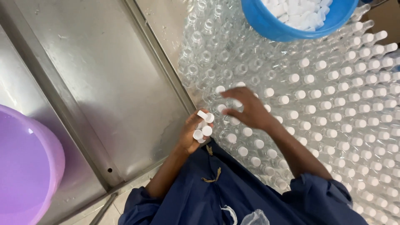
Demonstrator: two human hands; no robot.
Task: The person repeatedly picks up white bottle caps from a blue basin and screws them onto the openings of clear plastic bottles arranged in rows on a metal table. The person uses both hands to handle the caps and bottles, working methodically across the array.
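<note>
A purple tub (25,166) sits far left, beside the bare steel surface (108,83). The left hand (192,134) is curled around a small clutch of white caps (203,125), held just at the edge of the packed clear bottles (216,62). The right hand (246,109) hovers over the nearest row with its fingers bent down on one bottle neck; whether a cap is pinched under them I cannot tell. Most bottles to the right are capped; the far-left ones stand open. A blue bucket (266,23) of caps stands at the top. It looks like capping is mid-way; the next move calls for a cap passed across and pressed squarely on an open neck
</note>
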